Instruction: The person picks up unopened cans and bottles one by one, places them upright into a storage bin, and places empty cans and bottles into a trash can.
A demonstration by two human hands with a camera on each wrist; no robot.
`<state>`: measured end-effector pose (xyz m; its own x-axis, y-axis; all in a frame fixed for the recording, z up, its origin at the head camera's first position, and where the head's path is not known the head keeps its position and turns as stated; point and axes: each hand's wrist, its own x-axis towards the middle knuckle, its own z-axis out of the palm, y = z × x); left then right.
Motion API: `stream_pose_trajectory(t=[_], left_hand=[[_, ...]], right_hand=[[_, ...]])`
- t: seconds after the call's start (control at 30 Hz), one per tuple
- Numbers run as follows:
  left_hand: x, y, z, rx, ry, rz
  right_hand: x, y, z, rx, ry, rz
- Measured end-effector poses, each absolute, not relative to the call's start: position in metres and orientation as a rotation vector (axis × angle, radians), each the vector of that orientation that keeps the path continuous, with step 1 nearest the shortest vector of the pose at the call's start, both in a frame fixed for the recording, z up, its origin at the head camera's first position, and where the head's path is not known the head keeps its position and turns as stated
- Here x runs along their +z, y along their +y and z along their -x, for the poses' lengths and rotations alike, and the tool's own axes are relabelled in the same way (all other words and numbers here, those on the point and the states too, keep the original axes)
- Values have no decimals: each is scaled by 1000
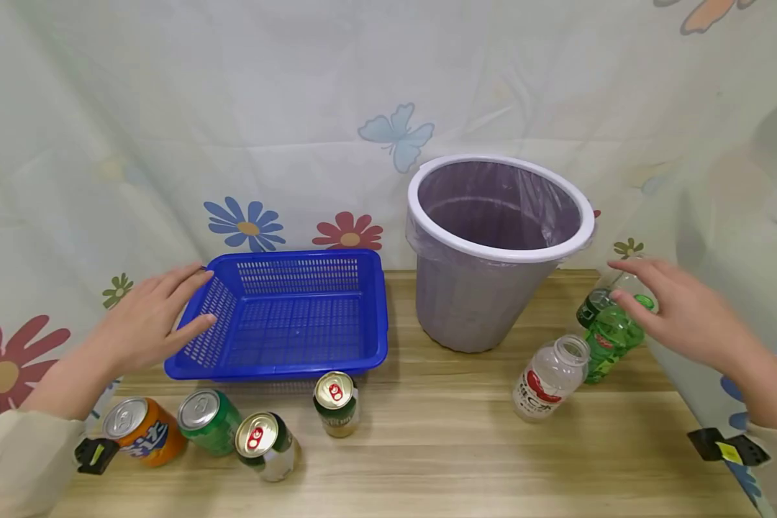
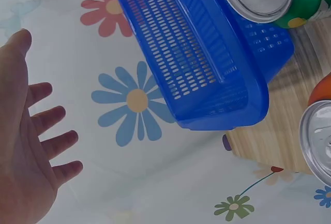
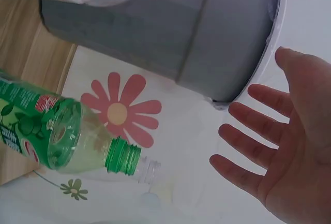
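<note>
My left hand point(image 1: 152, 316) hovers by the left end of a blue plastic basket point(image 1: 380, 316), fingers extended, holding nothing. The left wrist view shows a gap between that hand point(image 2: 26, 136) and the basket point(image 2: 253, 100). My right hand point(image 1: 693, 313) is held above a green-labelled bottle point(image 1: 611, 338), its fingers spread and nothing gripped. Behind that bottle stands a clear bottle with a dark label point(image 1: 594, 306), partly hidden. A clear wide-mouthed bottle with a red and white label point(image 1: 544, 385) stands left of them. Both the green-labelled and wide-mouthed bottles have uncapped mouths.
A grey bin point(image 1: 469, 302) with a white rim and plastic liner stands right of the basket. Along the basket's front are an orange can point(image 1: 152, 435), a green can point(image 1: 214, 424) and two green-and-gold cans, one nearer point(image 1: 272, 453), one farther right point(image 1: 338, 414). A flowered curtain point(image 1: 285, 108) hangs behind.
</note>
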<state>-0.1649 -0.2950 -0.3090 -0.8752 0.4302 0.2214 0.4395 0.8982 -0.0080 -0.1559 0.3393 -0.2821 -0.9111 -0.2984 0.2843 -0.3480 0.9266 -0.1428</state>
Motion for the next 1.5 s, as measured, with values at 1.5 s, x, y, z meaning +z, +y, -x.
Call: stream_pose_trajectory(t=[1.5], left_hand=[[-353,-322,121,-182,-2831,543]], right_hand=[[-308,251,152,576,-2650,-691]])
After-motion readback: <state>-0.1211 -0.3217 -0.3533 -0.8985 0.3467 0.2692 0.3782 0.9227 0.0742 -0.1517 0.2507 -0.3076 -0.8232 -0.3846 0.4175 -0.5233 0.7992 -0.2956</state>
